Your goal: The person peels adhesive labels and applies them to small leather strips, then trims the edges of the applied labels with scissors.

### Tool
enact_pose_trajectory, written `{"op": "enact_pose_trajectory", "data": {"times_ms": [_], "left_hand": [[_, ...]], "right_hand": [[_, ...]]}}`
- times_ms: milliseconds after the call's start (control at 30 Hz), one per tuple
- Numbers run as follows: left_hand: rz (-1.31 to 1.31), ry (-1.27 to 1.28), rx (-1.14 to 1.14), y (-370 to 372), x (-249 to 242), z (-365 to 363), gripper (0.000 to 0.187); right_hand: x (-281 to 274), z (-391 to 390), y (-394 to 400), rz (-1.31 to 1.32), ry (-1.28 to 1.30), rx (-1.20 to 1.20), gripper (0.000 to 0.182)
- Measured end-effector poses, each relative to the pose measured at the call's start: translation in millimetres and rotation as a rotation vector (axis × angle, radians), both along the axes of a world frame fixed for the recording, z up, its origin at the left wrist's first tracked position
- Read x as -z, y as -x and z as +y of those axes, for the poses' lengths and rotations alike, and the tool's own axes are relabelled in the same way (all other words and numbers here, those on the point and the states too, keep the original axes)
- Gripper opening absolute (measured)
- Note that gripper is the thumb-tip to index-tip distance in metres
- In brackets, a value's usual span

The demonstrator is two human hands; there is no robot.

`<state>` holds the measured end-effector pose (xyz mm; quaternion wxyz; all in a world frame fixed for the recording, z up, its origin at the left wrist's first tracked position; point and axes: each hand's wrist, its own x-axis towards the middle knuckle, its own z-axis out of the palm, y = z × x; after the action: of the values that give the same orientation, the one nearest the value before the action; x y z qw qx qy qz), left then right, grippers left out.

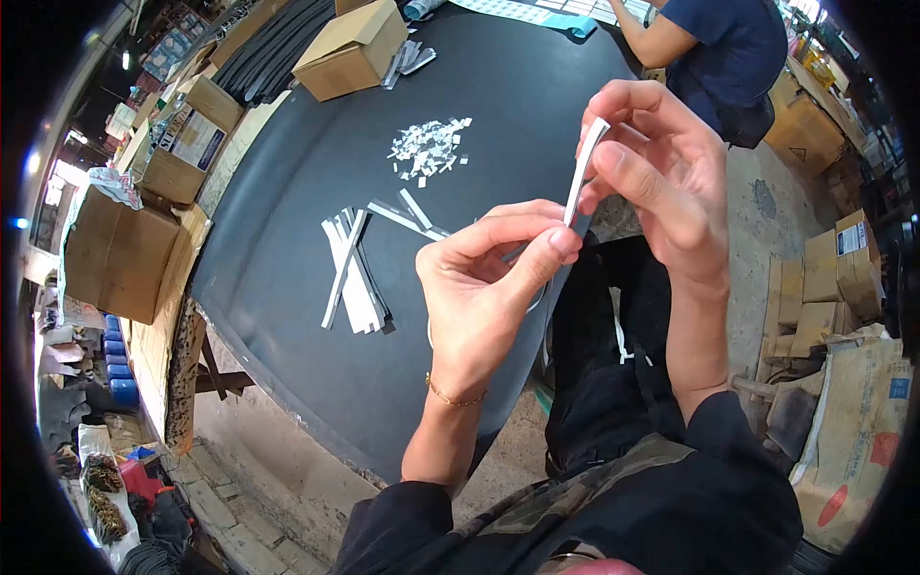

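A narrow strip, white on the face toward me with a dark edge, (582, 177) is stretched between my two hands above the table's right edge. My left hand (489, 278) pinches its lower end between thumb and forefinger. At the upper end, my right hand (661, 177) holds it between thumb and fingertips. On the black table, left of my left hand, lies a stack of similar white and black strips (356, 278). A few loose strips (407, 213) lie crosswise just beyond it. Farther back is a heap of small white cut pieces (428, 150).
The black-topped table (259, 278) spreads before me. At its far side stand a cardboard box (350, 53) and long black strips (278, 48). A person in a dark shirt (733, 48) works at the far right. Cartons (815, 278) are stacked on the floor to the right.
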<state>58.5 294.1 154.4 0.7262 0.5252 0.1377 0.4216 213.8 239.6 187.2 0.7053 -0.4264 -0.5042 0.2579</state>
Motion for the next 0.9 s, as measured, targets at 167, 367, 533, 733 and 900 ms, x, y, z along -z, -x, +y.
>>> {"op": "enact_pose_trajectory", "data": {"times_ms": [167, 367, 533, 733, 900], "left_hand": [[0.001, -0.054, 0.003, -0.4, 3.8, 0.8, 0.009], [0.019, -0.045, -0.005, -0.7, 2.6, -0.6, 0.009], [-0.008, 0.004, -0.004, -2.3, 3.8, 0.4, 0.010], [-0.017, 0.043, 0.009, -1.0, 1.3, -1.0, 0.009], [-0.040, 0.056, 0.031, -0.7, 2.3, -0.2, 0.008]], "right_hand": [[-2.6, -1.2, 0.8, 0.005, 0.019, 0.018, 0.026], [-3.5, -0.8, 0.9, 0.012, 0.027, 0.038, 0.025], [-4.4, -2.3, 1.0, 0.024, 0.050, 0.048, 0.024], [-3.4, 1.6, 2.2, 0.027, 0.017, 0.057, 0.021], [-3.9, 0.6, 1.6, 0.001, -0.010, 0.055, 0.018]]}}
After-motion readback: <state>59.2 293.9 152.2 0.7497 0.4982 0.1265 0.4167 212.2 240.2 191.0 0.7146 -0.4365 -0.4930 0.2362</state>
